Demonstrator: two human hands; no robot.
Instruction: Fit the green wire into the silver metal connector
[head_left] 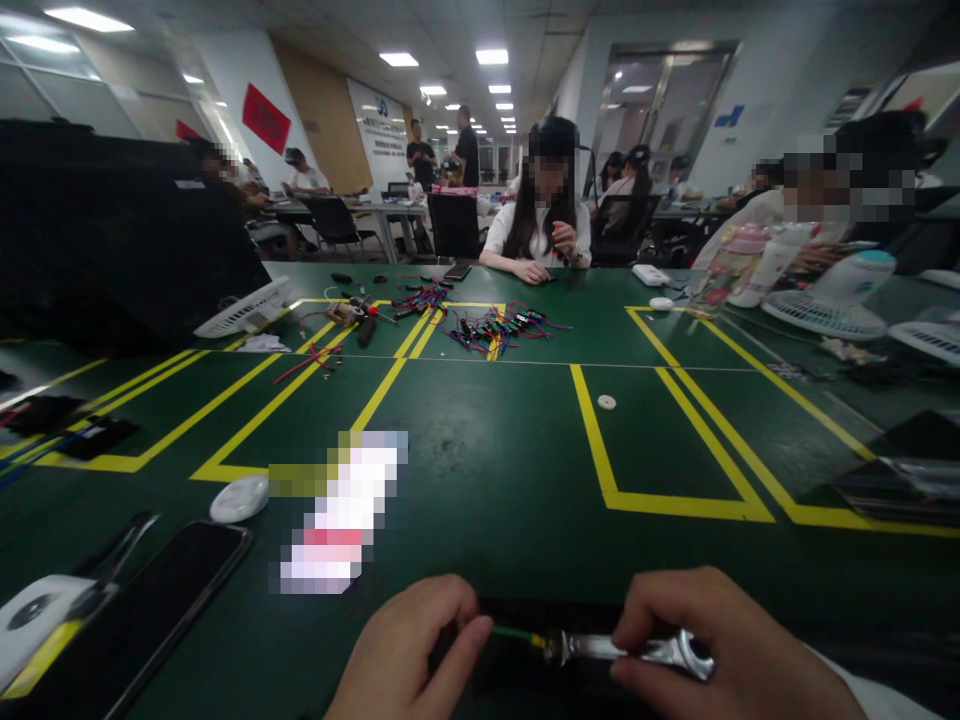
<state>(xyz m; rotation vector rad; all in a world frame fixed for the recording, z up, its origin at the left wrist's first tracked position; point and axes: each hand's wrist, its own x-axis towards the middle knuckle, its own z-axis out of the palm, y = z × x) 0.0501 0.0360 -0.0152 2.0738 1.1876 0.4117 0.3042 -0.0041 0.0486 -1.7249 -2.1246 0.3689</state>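
Low at the near edge of the green table [480, 450], my left hand [409, 650] pinches the end of a thin green wire [514, 633]. My right hand [720, 650] is closed around a shiny metal tool [637, 650], whose tip meets the wire's yellow end between the two hands. Both hands hover just above the table's front edge, a short gap apart.
A black phone [161, 605], a white round disc [238, 498] and a blurred-out item lie near left. Loose coloured wires [487, 328] sit mid-table before a seated person [544, 215]. Desk fans [832, 300], bottles and other people stand to the right and behind.
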